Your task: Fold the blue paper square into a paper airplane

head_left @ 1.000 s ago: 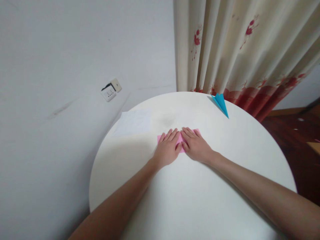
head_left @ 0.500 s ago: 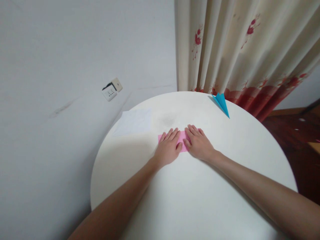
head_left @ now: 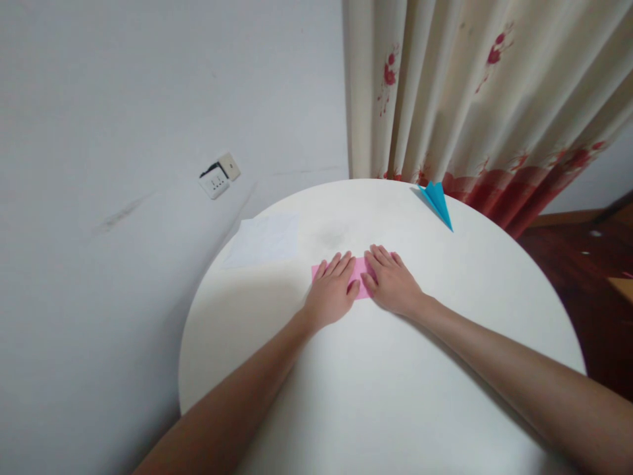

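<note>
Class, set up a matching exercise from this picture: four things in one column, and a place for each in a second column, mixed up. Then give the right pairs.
Things:
1. pink paper
2. blue paper plane
3. white sheet
4. wall socket

Places:
A. on the wall, left of the table
B. at the far edge of the table, by the curtain
C. flat on the table, far left side
D. under both hands, mid-table

Pairs: 1-D, 2-B, 3-C, 4-A. The left hand and right hand lie flat on the pink paper on the round table, before the curtain.
</note>
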Available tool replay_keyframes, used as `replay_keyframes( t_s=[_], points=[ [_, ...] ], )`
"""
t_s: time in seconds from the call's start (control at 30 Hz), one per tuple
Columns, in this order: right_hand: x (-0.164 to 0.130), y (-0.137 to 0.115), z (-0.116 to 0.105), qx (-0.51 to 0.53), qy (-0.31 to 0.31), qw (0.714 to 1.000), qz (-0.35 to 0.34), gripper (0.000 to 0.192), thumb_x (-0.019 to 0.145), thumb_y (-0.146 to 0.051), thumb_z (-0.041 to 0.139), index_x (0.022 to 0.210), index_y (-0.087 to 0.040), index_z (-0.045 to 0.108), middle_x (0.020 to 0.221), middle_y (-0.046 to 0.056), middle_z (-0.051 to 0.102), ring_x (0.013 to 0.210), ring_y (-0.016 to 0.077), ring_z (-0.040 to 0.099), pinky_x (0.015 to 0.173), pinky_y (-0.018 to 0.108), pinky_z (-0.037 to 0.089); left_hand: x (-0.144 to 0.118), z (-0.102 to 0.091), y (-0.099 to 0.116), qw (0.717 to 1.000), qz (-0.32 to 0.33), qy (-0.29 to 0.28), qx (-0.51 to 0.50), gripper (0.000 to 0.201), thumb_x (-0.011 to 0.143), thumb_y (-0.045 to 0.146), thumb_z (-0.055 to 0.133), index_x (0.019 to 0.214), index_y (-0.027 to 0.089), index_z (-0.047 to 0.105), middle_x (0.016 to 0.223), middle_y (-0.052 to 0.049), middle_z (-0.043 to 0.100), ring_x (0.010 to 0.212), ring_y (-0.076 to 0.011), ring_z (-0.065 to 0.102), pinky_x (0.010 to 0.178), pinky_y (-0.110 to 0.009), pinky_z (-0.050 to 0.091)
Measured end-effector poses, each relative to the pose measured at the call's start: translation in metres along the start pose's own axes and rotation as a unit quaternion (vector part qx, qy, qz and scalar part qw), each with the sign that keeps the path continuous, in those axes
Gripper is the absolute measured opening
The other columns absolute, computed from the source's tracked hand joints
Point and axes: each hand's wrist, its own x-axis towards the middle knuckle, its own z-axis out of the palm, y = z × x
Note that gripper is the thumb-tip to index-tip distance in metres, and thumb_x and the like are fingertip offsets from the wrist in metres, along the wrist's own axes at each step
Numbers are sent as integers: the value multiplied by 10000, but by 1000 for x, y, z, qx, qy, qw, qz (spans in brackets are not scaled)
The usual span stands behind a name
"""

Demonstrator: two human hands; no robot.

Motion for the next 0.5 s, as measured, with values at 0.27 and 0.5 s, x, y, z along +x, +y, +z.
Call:
replay_keyframes(
  t_s=[0.27,0.5],
  points=[
    [1,0,0,3,-3,1000,1,612,1027,-386,340,1546,-64,375,1640,187,300,1529,307,235,1223,498,207,0,0,0,1000,1,0,2,544,1043,369,340,1549,172,363,1653,-84,285,1539,-271,236,1246,-532,201],
    [-2,-3,-1,-22,2,999,-41,602,1050,-370,287,1544,-37,374,1645,200,270,1538,330,198,1225,548,187,1,0,0,1000,1,-1,4,544,1044,361,341,1547,158,364,1652,-87,287,1537,-270,240,1245,-533,204]
  ],
)
